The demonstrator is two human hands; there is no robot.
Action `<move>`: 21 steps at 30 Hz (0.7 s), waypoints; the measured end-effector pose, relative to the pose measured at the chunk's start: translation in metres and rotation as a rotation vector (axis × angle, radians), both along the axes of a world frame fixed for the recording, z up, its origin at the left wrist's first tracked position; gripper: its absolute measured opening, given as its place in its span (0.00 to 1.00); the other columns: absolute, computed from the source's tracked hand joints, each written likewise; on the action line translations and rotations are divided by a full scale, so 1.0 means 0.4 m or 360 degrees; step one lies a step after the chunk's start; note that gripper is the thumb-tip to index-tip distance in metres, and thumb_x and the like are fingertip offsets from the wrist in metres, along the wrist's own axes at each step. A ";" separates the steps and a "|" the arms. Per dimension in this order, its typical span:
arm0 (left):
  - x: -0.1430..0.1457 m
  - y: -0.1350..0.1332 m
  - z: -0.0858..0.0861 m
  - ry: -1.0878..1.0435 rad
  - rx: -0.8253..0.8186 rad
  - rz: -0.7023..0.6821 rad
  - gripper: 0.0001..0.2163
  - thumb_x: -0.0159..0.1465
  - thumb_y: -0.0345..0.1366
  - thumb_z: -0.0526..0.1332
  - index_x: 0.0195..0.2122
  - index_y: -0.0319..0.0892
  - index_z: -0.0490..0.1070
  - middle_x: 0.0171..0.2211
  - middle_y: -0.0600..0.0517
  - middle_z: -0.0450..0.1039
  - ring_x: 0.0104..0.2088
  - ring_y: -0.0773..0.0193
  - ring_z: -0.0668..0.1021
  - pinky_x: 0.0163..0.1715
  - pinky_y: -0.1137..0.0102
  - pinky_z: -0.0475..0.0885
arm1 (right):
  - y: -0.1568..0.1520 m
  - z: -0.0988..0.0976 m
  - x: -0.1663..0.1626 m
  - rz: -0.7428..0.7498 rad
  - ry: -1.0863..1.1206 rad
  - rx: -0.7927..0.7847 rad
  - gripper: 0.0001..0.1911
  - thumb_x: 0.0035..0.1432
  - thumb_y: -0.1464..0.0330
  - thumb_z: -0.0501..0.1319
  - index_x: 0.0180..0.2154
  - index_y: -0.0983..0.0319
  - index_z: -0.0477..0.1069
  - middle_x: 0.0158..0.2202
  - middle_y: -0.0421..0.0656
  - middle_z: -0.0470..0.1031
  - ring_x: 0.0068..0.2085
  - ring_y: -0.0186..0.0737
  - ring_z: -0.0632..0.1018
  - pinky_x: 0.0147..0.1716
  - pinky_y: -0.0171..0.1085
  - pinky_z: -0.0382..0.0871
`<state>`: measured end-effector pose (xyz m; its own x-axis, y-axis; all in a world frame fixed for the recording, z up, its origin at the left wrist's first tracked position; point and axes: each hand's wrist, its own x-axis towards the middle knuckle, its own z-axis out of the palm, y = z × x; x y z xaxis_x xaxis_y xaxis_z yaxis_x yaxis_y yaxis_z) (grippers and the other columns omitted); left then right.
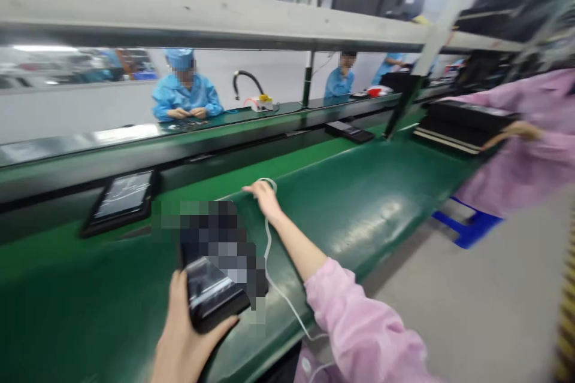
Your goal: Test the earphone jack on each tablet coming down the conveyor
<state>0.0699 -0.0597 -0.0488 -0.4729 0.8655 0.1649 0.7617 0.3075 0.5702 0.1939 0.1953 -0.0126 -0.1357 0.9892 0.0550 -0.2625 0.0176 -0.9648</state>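
Glossy black plastic device, smooth shiny green conveyor belt, thin white rubbery cable, pink cloth sleeve

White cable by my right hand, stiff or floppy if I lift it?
Probably floppy: the white cable curves loosely from the right hand over the belt edge. Likely light, being thin. It may drag, trailing off the belt.

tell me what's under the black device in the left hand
The green belt lies below the black device; the left hand grips its near end. Its far part is blurred, so whether it rests on the belt or covers anything cannot be seen.
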 end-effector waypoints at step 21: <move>0.007 0.613 0.127 -0.0184 0.0356 -0.0141 0.27 0.62 0.36 0.57 0.61 0.28 0.56 0.64 0.25 0.47 0.63 0.32 0.59 0.57 0.40 0.58 | 0.077 -0.072 0.030 -0.0452 0.0018 0.0075 0.07 0.56 0.63 0.57 0.28 0.58 0.63 0.29 0.39 0.77 0.33 0.38 0.78 0.37 0.37 0.72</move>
